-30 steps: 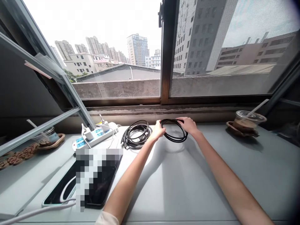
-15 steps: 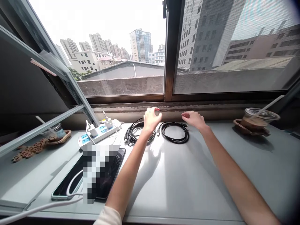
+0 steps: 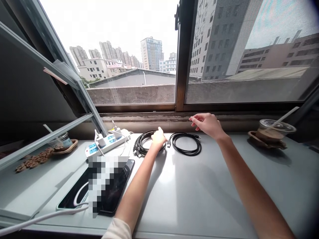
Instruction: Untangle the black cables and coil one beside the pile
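Note:
Two coils of black cable lie side by side on the grey table. My left hand (image 3: pixel 158 136) is down at the right part of the left coil (image 3: pixel 140 143); its fingertips are partly hidden, so a grip cannot be made out. The right coil (image 3: pixel 186 153) lies flat, with a plug (image 3: pixel 168 143) at its left side. Above and to the right of that coil, my right hand (image 3: pixel 200 122) hangs in the air, its fingers loosely bent and apart, holding nothing.
A white power strip (image 3: pixel 113 141) with plugs and a dark tablet (image 3: pixel 119 186) with a white cable are at the left. A cup (image 3: pixel 267 132) in a brown holder stands at the right, another cup (image 3: pixel 61 142) at the far left. The window (image 3: pixel 134 108) runs behind.
My left hand has moved down from above the table onto the left coil. My right hand has stayed raised, its fingers slightly re-posed. The view has shifted slightly.

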`<state>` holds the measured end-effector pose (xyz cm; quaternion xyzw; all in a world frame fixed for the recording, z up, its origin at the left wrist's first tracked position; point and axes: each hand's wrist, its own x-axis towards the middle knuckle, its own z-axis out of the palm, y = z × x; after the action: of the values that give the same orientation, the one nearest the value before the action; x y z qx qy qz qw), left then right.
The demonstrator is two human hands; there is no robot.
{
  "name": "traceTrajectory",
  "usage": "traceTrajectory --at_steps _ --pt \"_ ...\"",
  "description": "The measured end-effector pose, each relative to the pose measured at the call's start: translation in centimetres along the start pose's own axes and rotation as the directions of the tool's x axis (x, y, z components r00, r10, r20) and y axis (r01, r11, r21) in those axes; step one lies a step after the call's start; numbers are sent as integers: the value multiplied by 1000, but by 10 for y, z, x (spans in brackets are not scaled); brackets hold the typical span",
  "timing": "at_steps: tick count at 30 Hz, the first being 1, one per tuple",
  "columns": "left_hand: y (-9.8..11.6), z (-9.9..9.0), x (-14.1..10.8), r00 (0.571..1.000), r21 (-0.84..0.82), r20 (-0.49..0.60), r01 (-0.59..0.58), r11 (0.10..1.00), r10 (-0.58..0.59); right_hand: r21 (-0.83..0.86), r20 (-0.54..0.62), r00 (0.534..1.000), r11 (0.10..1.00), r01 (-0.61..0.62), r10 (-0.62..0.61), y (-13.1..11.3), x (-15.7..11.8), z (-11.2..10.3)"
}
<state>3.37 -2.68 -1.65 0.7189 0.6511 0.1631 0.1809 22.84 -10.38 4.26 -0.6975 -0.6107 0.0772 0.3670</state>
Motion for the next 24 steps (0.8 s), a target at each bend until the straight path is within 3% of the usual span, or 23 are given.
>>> traceTrajectory --at_steps 5,9,14,18,21,24 --pt "-11 -24 6 996 -145 -84 -38 989 26 31 -26 999 999 32 -31 -6 -3 -4" --pt "-30 -57 10 963 -279 -270 -93 956 15 44 -8 998 997 66 -66 -11 -5 -3" --pt "-47 -103 2 859 -424 -505 -160 892 -86 53 20 994 993 104 -105 -20 -9 -1" --pt "-33 -129 -22 748 -594 -661 -470 653 -63 -10 119 984 991 132 -130 -30 -15 6" --pt "-10 -135 -43 676 -568 -737 -598 565 -25 -86 363 923 982 170 -128 -36 -22 18" --pt "13 -132 -61 630 -537 -777 -664 521 1 -17 595 789 979 204 -154 -38 -27 35"
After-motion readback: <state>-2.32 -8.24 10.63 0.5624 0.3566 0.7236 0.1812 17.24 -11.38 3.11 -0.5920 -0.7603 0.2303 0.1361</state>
